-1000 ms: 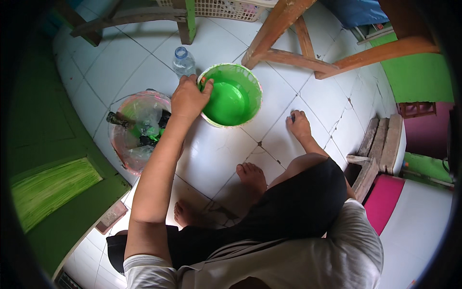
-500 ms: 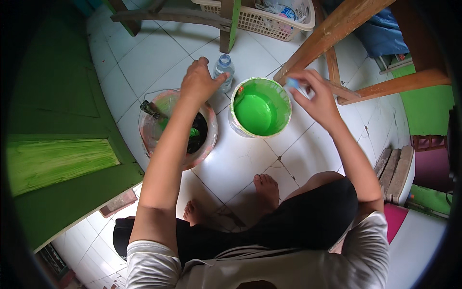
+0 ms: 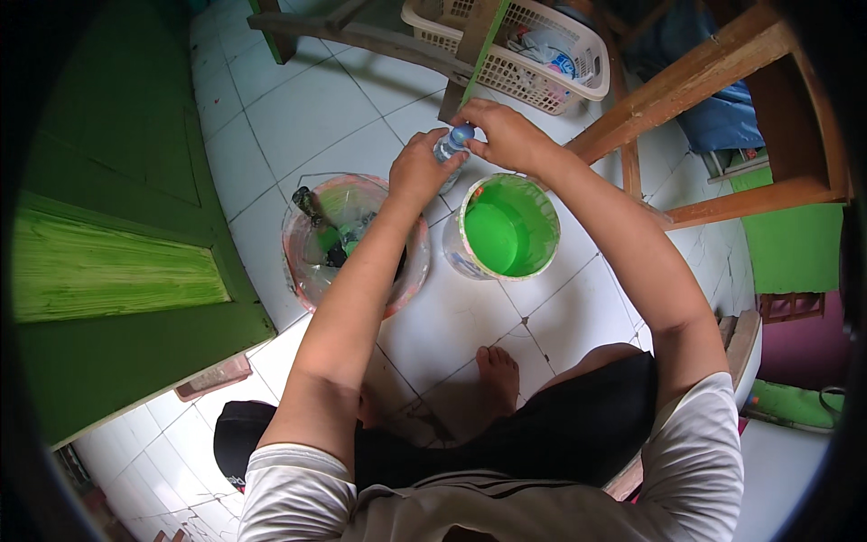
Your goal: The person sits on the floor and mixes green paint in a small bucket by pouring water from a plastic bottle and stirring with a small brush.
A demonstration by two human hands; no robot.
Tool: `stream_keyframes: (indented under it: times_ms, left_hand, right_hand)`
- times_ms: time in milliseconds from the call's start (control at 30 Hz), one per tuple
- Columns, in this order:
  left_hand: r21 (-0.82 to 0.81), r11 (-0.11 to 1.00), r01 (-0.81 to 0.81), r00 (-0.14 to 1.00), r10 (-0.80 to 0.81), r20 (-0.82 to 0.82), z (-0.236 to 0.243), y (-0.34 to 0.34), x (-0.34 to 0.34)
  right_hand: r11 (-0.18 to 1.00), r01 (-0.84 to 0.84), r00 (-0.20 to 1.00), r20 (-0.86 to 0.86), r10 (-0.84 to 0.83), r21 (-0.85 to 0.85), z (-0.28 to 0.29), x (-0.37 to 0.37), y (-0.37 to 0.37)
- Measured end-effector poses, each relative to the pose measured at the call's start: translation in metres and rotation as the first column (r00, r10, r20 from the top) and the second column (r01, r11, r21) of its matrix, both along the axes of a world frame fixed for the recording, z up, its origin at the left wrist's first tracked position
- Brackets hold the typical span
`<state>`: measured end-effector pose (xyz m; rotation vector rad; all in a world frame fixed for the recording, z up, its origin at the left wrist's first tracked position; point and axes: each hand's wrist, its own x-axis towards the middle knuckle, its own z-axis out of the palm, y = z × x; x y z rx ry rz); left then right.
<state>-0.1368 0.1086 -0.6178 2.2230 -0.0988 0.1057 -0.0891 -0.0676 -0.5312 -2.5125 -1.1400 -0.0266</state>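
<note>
Beyond the buckets, my left hand (image 3: 419, 169) is closed around a small clear plastic bottle (image 3: 442, 148) standing on the tiles. At its mouth, my right hand (image 3: 508, 135) pinches a blue bottle cap (image 3: 462, 133) between thumb and fingers. Whether the cap is fully seated cannot be told. Just nearer, below my right wrist, stands a white bucket (image 3: 458, 255) holding bright green paint (image 3: 495, 233). Under my left forearm is a wider bucket (image 3: 293, 257) with a wire handle and paint-smeared rim. A dark-handled brush (image 3: 312, 206) leans inside it; my arm hides part of its contents.
A cream plastic basket (image 3: 506, 77) with plastic packaging sits behind a wooden leg (image 3: 470, 59). An orange-brown wooden frame (image 3: 682, 81) slants at the right. On the left is a green door (image 3: 108, 163) with a streaky lighter panel. My bare foot (image 3: 498, 375) rests near the paint bucket.
My right hand has moved left from beyond the paint bucket, bringing the blue cap onto the bottle's mouth. My left hand has closed around the bottle. The view has shifted slightly.
</note>
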Motion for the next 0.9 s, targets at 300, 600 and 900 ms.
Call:
stream_keyframes:
  times_ms: [300,600,900]
  left_hand:
    - [-0.017,1.0,-0.016,1.0,0.015,-0.026,0.001,-0.001,-0.005]
    - [-0.01,1.0,-0.03,0.996,0.031,0.083,-0.012,-0.001,0.001]
    - [0.029,1.0,0.001,0.997,-0.003,0.077,-0.008,-0.002,-0.003]
  right_hand:
    - [0.973,0.152,0.988,-0.003,-0.155,-0.176,-0.001,-0.002,0.012]
    - [0.975,0.147,0.985,0.112,-0.129,-0.17,-0.008,0.0,0.015]
    - [0.891,0.309,0.951,0.088,-0.296,-0.332,-0.015,-0.014,0.032]
